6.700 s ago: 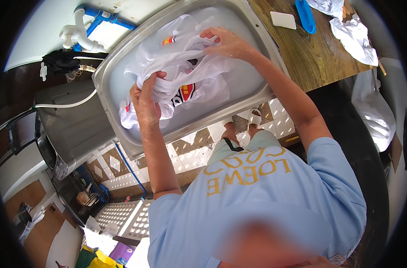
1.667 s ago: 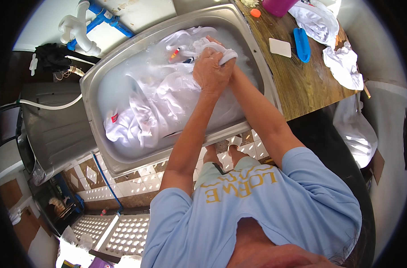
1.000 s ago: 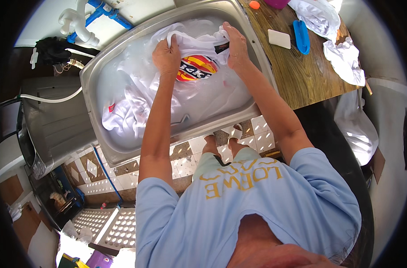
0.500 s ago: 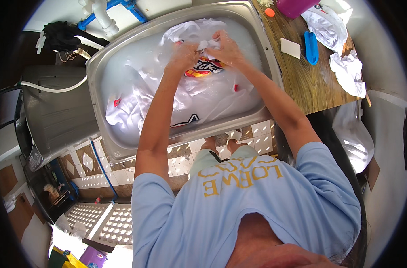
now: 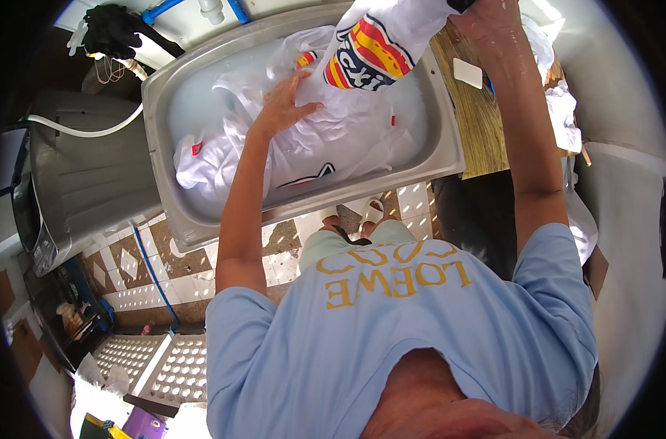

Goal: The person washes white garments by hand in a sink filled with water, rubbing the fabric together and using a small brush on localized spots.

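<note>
My right hand (image 5: 486, 20) is raised past the basin's far right corner, closed on a wet white shirt (image 5: 429, 22). The shirt slants down over the basin, showing a big red, yellow and dark print; a small dark patch sits beside the fingers. My left hand (image 5: 281, 110) is open, fingers and thumb apart, at the hanging shirt's lower left side; whether it touches the cloth I cannot tell. Below lie more soaked white clothes (image 5: 208, 172) with small red tags, in cloudy water inside a metal basin (image 5: 157, 190).
On the right, a wooden table (image 5: 479, 139) holds a white rectangular piece (image 5: 467, 73) and crumpled white cloth (image 5: 562, 117). A pale hose (image 5: 91, 134) runs over a grey surface at the left. Black cloth (image 5: 113, 31) hangs at the far left, near blue pipes.
My right hand has lifted the shirt up and to the right, out of the water. My left hand has let go of the bunched cloth, moving slightly left and down.
</note>
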Demonstrator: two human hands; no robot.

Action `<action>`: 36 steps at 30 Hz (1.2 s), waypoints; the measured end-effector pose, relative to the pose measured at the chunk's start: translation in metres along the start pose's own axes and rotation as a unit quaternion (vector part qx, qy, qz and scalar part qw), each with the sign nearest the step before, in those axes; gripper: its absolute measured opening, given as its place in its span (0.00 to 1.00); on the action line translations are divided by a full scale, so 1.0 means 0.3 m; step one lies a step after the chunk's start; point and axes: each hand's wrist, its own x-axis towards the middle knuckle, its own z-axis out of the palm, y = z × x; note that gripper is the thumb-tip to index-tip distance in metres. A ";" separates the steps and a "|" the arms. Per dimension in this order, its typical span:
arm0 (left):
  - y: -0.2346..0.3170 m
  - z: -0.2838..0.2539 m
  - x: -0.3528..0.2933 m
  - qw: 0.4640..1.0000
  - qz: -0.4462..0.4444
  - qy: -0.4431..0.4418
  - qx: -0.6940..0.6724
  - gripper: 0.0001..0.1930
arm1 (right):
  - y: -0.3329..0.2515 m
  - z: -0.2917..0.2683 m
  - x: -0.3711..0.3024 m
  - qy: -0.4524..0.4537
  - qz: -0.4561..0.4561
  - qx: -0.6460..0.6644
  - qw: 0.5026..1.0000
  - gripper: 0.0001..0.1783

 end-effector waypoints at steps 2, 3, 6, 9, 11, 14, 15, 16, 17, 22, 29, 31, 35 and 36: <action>-0.055 0.014 0.026 0.981 -0.018 -0.016 -0.193 0.22 | -0.069 -0.034 0.003 -0.047 -0.022 -0.002 0.999 0.11; -0.045 0.014 0.038 0.957 -0.026 -0.026 -0.288 0.19 | -0.088 -0.075 0.018 -0.082 0.010 -0.011 0.997 0.13; 0.097 -0.024 0.103 0.929 0.018 0.029 -0.368 0.12 | 0.006 -0.204 0.009 -0.039 0.038 -0.204 0.977 0.19; 0.199 -0.085 0.147 0.947 0.037 0.011 -0.319 0.10 | 0.256 -0.409 0.035 -0.236 -0.009 -0.493 0.837 0.23; 0.274 -0.128 0.173 0.963 0.076 -0.021 -0.259 0.11 | 0.352 -0.367 -0.020 -0.276 -0.118 -0.564 0.770 0.18; 0.406 -0.135 0.226 0.922 0.148 -0.016 -0.356 0.08 | 0.441 -0.295 -0.051 -0.253 -0.189 -0.613 0.724 0.14; 0.420 -0.136 0.224 0.894 0.171 0.000 -0.413 0.10 | 0.428 -0.246 -0.058 -0.284 -0.035 -0.538 0.793 0.13; 0.352 -0.160 0.215 0.951 0.115 -0.032 -0.286 0.18 | 0.424 -0.225 -0.060 -0.306 0.122 -0.447 0.832 0.12; 0.338 -0.141 0.197 0.960 0.074 -0.043 -0.266 0.20 | 0.423 -0.246 -0.058 -0.282 0.109 -0.365 0.881 0.12; 0.197 0.042 0.043 0.973 -0.134 -0.068 -0.173 0.27 | 0.423 -0.372 0.021 -0.165 0.099 0.026 0.981 0.13; 0.421 0.075 0.159 0.711 0.015 0.188 -0.677 0.13 | 0.614 -0.370 -0.008 0.038 0.286 0.288 0.913 0.21; 0.505 0.203 0.222 0.810 0.055 0.296 -0.504 0.08 | 0.696 -0.283 -0.018 0.050 0.240 0.187 0.951 0.21; 0.566 0.353 0.255 0.875 0.145 0.434 -0.158 0.17 | 0.772 -0.299 -0.035 0.015 0.233 0.133 0.963 0.17; 0.549 0.361 0.259 0.861 0.145 0.471 -0.122 0.18 | 0.769 -0.285 -0.058 0.030 0.253 0.136 0.957 0.16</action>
